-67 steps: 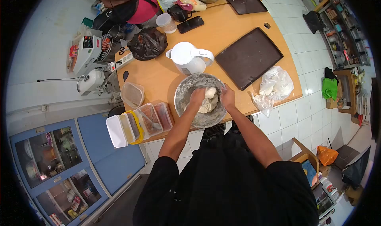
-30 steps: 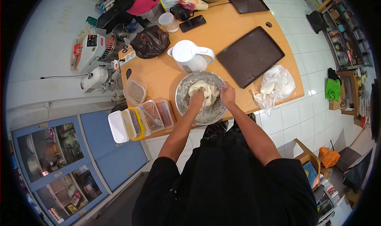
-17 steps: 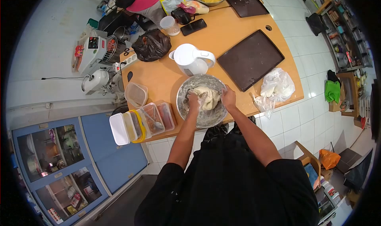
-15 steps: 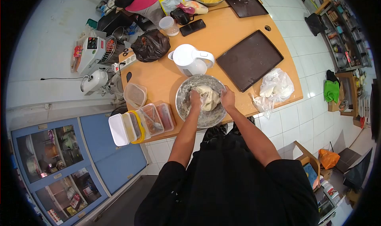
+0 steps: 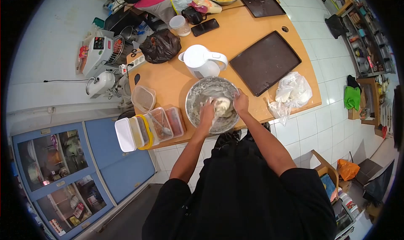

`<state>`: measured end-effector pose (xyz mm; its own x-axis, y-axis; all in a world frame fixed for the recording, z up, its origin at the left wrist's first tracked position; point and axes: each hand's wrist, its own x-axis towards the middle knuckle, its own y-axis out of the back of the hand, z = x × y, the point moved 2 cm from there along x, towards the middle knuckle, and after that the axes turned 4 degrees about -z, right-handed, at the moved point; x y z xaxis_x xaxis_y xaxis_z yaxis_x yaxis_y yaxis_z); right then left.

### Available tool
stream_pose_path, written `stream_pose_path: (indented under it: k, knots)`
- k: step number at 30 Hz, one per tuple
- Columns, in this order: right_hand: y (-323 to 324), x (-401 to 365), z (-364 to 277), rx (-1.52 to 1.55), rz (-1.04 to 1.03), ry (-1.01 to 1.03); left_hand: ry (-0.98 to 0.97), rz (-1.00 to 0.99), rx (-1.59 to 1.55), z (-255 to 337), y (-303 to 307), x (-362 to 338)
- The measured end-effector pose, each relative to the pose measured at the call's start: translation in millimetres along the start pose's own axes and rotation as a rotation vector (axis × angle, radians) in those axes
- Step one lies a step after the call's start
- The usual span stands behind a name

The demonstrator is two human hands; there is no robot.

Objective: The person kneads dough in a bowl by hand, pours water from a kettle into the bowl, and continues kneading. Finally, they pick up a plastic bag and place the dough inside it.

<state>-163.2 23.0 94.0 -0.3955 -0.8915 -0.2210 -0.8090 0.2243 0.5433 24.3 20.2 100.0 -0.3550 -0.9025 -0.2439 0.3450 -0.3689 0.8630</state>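
Note:
A floury metal bowl [image 5: 198, 90] stands at the table's near edge, with pale dough [image 5: 222, 106] in its lower right part. My left hand [image 5: 207, 113] is inside the bowl, its fingers closed on the left side of the dough, which looks stretched and slightly blurred there. At the bowl's right rim is my right hand [image 5: 241, 103], its fingers curled over the edge and gripping it. Just behind the bowl stands a white electric kettle [image 5: 198, 59].
Plastic containers [image 5: 162, 124] line the table's left edge. A dark tray [image 5: 266, 63] and a crumpled plastic bag [image 5: 293, 90] lie to the right. Farther back are a black bag [image 5: 160, 46], a phone [image 5: 205, 27], a jar [image 5: 180, 26] and another person [image 5: 155, 2].
My left hand has moved down and slightly left in the bowl. The dough looks smaller and more bunched toward the lower right. My right hand stays at the rim.

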Motion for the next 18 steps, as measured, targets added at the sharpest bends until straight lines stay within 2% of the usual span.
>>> stream_pose_path:
  k: [4, 7, 10, 13, 16, 18]
  knots:
    - [-3, 4, 6, -0.035, -0.012, -0.008, -0.131, -0.066, 0.072, -5, -7, -38]
    - [-6, 4, 5, -0.050, -0.057, -0.025, -0.152, -0.217, 0.038, -21, -10, -46]
    - [-3, 3, 2, -0.044, -0.054, -0.031, -0.025, -0.386, 0.065, 0, 10, -41]
    - [-3, 1, 2, -0.043, -0.060, -0.036, 0.045, -0.104, 0.289, 1, -35, -19]
    - [2, -2, -2, -0.047, -0.055, -0.057, 0.084, 0.003, 0.404, 12, -41, -1]
    - [2, -2, -2, -0.032, -0.050, -0.045, 0.079, 0.002, 0.371, 12, -41, 8]
